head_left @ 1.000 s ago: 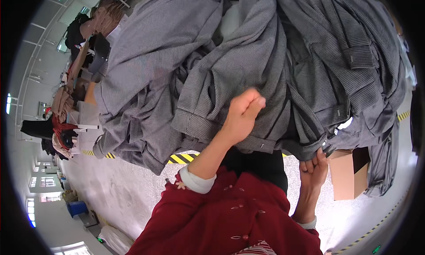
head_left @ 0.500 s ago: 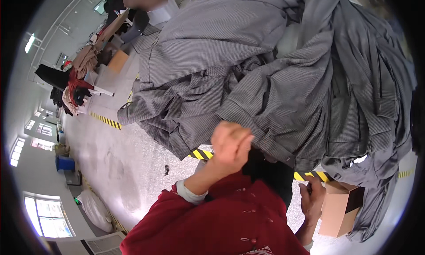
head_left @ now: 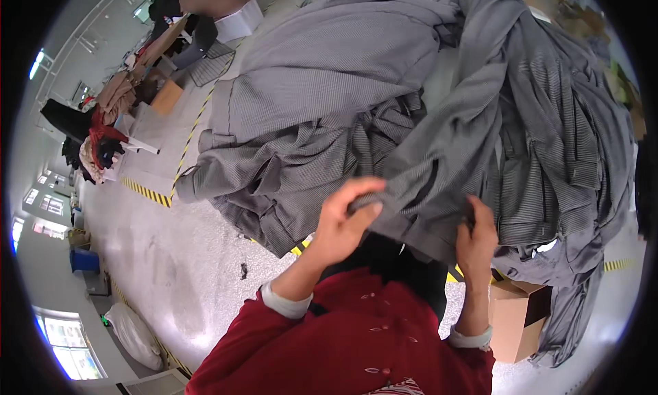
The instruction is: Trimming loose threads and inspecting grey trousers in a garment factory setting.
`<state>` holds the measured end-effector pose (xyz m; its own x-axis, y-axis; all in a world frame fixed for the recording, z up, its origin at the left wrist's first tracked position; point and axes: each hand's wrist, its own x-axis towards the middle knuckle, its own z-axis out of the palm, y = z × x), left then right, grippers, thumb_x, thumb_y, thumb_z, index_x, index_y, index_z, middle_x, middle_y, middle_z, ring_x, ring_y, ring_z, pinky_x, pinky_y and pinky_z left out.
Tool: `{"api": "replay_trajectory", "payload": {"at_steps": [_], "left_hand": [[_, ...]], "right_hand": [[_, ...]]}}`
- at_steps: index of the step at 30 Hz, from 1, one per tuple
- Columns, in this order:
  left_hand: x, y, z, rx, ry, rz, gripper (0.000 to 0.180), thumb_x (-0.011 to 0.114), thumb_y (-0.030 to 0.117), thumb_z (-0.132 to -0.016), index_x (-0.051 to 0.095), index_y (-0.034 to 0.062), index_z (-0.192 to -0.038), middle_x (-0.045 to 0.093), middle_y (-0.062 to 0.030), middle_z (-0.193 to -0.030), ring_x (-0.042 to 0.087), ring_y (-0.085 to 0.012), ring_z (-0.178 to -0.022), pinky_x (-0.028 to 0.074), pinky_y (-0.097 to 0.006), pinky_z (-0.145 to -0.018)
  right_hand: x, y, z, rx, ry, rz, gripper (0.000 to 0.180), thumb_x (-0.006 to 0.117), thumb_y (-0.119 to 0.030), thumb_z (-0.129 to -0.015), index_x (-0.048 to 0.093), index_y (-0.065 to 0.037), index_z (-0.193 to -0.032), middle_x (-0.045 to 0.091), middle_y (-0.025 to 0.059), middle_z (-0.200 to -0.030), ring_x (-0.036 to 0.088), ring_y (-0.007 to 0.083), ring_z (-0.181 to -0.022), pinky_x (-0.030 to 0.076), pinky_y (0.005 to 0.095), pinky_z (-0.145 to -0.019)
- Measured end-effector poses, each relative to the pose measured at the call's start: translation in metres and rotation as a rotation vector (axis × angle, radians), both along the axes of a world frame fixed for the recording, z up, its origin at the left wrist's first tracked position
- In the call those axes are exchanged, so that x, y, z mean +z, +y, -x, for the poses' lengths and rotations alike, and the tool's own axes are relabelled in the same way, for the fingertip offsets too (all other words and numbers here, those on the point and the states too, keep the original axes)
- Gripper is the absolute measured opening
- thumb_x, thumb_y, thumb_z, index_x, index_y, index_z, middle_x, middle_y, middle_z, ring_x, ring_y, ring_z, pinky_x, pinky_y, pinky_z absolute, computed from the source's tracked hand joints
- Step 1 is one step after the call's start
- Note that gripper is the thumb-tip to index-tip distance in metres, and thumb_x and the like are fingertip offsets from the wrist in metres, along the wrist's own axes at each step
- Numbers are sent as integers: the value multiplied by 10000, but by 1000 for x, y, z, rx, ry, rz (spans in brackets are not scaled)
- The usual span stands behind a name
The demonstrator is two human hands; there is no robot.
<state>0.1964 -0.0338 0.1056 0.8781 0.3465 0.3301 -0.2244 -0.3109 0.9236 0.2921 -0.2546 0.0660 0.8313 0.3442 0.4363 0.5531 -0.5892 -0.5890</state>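
Item: heap of grey, finely checked woven garments [head_left: 343, 100], piled high on a counter whose surface is hidden beneath the cloth; folds spill over the near edge toward the pale concrete floor [head_left: 171, 258].

Piece in hand: one grey checked garment edge [head_left: 418, 210], a thick hem or waistband, stretched between both hands at the near side of the heap.

Left hand [head_left: 343, 220]: fingers curled over the hem's left end, thumb beneath; grip narrow, closed on the cloth.

Right hand [head_left: 476, 241]: raised at the hem's right end, fingers pinching the fabric from below; grip closed on the same edge. The hem runs directly between the two hands, touching both, just above the red sleeves [head_left: 356, 340].

Adjacent: open brown cardboard box [head_left: 514, 319] on the floor below the right hand; yellow-and-black hazard tape [head_left: 147, 193] along the floor; further garments and a seated person far off at upper left.

Risks, as judged: the held piece is tangled with neighbouring garments, so pulling could drag others off the heap onto the floor; a shallow pinch on the thick hem could slip.
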Motion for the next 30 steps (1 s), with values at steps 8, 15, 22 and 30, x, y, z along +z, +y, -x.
{"api": "replay_trajectory", "payload": {"at_steps": [8,15,22,30], "left_hand": [[-36,-11,30,-166,147,-122,178,552,1,-781,559,-1,-959,544,-107,-741,524,-204,-588,404,-287,-532],[-34,-8,25,-192,212,-169,210,572,-11,-766,558,-7,-976,562,-108,-797,538,-195,-660,408,-271,-562],[9,-8,-49,-43,-82,-500,314,658,81,-723,558,-12,-1006,574,-167,-944,578,-301,-809,467,-339,-658],[-20,6,-122,-143,210,316,90,563,68,-831,519,27,-764,444,35,-634,405,-46,-627,343,-200,-549]], "right_hand": [[28,-42,6,-114,41,270,245,524,38,-713,534,-5,-954,537,159,-849,566,320,-704,454,364,-633],[41,0,-10,9,210,-35,125,600,-52,-780,559,19,-874,578,135,-803,593,256,-699,458,315,-620],[5,16,-3,122,307,-70,165,622,-40,-754,559,20,-895,574,147,-815,596,292,-731,461,332,-621],[0,9,-9,97,431,-172,137,590,-37,-784,553,27,-899,597,141,-817,602,246,-721,456,307,-636]]}}
